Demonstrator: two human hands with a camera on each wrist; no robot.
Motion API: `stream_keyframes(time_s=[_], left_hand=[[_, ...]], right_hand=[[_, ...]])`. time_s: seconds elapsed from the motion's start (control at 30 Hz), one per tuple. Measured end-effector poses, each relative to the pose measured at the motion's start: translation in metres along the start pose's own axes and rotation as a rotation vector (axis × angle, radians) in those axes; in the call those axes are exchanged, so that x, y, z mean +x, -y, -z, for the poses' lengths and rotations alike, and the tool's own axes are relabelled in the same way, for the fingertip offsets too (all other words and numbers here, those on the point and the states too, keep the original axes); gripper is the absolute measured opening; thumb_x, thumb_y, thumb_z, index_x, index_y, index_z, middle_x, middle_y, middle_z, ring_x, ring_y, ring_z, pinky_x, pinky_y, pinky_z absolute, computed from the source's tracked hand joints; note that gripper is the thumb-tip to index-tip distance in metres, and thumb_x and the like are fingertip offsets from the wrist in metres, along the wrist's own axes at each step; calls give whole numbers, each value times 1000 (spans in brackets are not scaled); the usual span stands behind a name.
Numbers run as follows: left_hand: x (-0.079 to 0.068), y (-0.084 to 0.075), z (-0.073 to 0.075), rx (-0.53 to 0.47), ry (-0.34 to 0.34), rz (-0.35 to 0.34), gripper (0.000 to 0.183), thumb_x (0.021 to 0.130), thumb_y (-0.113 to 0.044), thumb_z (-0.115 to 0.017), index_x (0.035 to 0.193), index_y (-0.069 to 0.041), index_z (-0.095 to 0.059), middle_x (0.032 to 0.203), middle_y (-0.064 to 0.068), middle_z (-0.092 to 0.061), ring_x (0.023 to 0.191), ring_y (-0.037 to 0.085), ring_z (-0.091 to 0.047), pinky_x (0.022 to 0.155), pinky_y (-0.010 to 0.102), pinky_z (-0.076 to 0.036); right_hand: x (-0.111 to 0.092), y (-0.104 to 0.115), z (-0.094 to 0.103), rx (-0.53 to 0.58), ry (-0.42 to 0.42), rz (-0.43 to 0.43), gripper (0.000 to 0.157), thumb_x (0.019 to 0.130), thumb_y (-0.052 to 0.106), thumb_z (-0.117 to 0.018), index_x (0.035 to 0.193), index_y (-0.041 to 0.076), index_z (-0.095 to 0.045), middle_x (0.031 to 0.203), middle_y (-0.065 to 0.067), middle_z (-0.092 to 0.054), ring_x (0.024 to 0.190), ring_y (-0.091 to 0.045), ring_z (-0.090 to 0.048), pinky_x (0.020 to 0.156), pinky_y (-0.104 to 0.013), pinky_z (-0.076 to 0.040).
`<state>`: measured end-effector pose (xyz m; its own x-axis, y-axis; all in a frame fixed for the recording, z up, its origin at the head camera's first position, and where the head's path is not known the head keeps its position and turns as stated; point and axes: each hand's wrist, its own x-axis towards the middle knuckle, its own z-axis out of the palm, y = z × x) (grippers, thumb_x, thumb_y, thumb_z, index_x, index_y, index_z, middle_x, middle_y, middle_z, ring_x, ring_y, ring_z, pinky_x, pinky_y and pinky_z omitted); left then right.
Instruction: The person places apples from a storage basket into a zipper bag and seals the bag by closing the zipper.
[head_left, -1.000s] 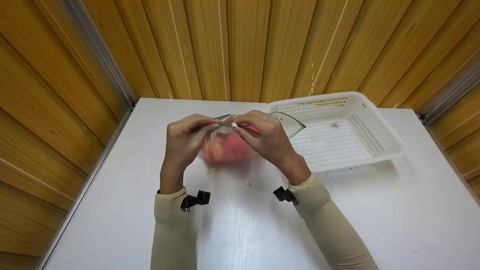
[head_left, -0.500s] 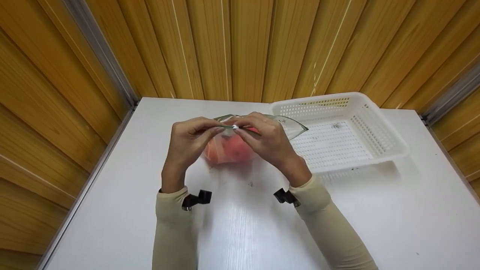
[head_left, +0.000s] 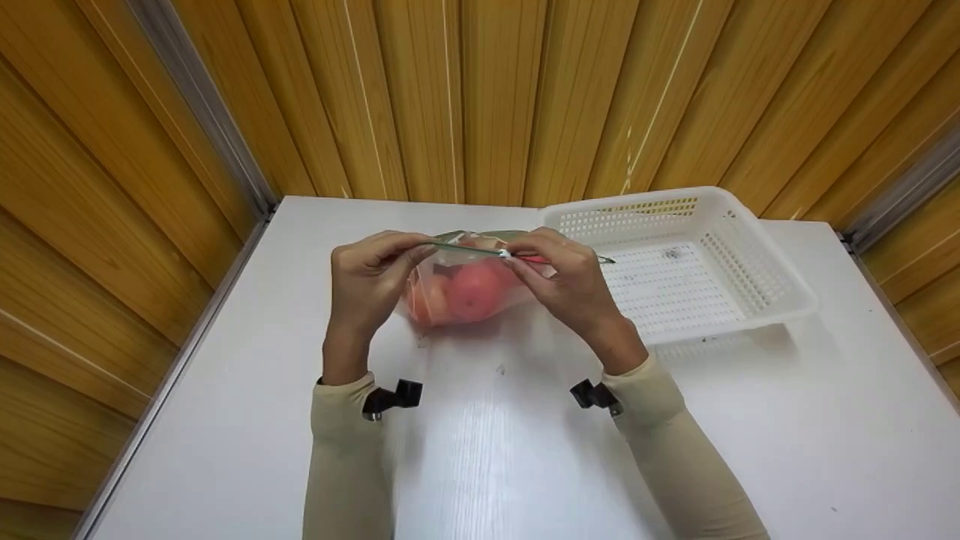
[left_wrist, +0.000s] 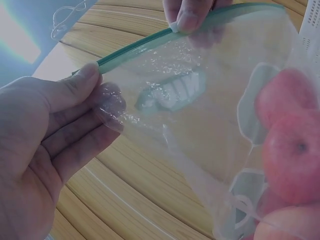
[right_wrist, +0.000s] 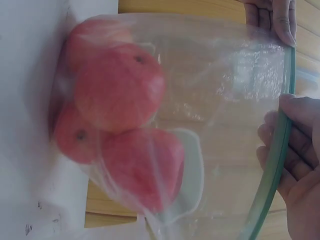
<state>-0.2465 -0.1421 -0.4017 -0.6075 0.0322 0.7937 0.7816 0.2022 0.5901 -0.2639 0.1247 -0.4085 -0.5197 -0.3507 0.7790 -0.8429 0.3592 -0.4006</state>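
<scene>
A clear zip bag (left_wrist: 210,140) with a green zip strip (left_wrist: 135,47) along its top stands upright on the table. Several red apples (right_wrist: 120,87) lie in its bottom, seen through the plastic. My left hand (head_left: 367,281) pinches the zip strip at its left end between thumb and index finger. To the right, my right hand (head_left: 574,281) pinches the small white slider (head_left: 504,253) on the strip between thumb and fingers. In the left wrist view, part of that slider shows under the right thumb. The right hand covers some of the bag's right side.
Behind and right of the bag is a white perforated plastic basket (head_left: 675,292), close to my right hand. The white table (head_left: 480,450) ends at a wood-patterned wall (head_left: 495,97). Small dark specks lie on the tabletop.
My right hand has slid to the right along the zip strip with the slider, widening the gap between the hands. The left hand has shifted slightly left and keeps its pinch.
</scene>
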Motion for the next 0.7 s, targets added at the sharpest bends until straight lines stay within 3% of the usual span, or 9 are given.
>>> stream_keyframes(time_s=[0.23, 0.43, 0.7], left_hand=[[0, -1, 4, 19, -48, 20, 9, 89, 8, -81, 96, 2, -83, 91, 14, -79, 77, 18, -74, 68, 22, -58], [-1, 1, 7, 19, -76, 44, 10, 89, 9, -81, 96, 1, -84, 92, 9, -80, 80, 19, -75, 71, 24, -60], [-2, 7, 11, 89, -132, 50, 6, 91, 6, -80, 96, 4, -82, 91, 10, -80, 77, 17, -74, 69, 22, -59]], right_hand=[[-12, -12, 11, -9, -25, -37, 14, 92, 1, -83, 104, -1, -78, 100, -7, -77, 94, -22, -75, 85, -26, -59], [-22, -22, 23, -59, -40, -63, 15, 91, 1, -83, 105, 1, -79, 101, -6, -78, 95, -22, -75, 83, -33, -61], [-33, -34, 37, -101, -36, -109, 13, 91, -2, -82, 103, -1, -78, 98, -9, -77, 91, -21, -73, 86, -18, -57]])
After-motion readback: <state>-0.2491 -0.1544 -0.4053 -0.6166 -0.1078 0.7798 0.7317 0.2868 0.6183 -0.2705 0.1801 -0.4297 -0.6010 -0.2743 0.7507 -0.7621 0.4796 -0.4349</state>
